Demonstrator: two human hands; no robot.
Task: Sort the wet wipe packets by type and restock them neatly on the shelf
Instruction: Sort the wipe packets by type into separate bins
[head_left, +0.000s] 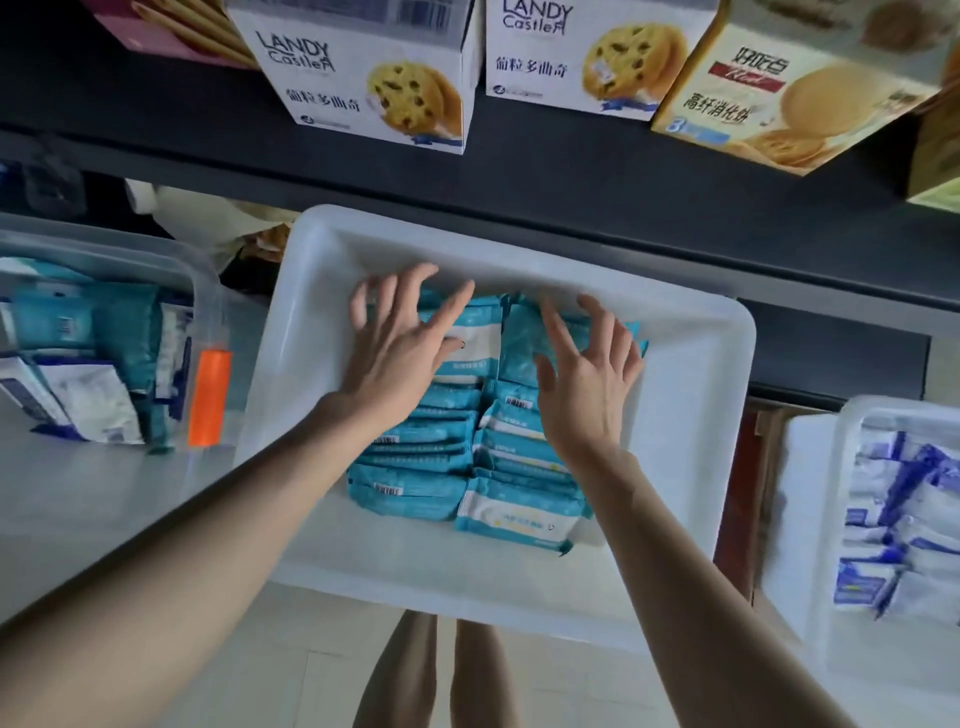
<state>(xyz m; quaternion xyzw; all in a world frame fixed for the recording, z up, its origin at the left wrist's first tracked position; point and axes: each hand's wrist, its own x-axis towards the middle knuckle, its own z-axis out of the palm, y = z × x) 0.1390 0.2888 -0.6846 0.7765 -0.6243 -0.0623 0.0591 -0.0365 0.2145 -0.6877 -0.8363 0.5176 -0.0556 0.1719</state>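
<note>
A careless sideways push from either hand could tip the leaning teal packets (415, 488) and muddle their two rows in the white tray (685, 415). The left hand (402, 348), fingers straight and spread, rests on the far end of the left row. The right hand (589, 379), equally spread, touches the right row. Neither grips anything. A clear bin (202, 291) of mixed packets sits to the left, and blue-and-white packets (893, 519) lie to the right.

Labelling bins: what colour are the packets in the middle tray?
Packets are teal and white; head view.
</note>
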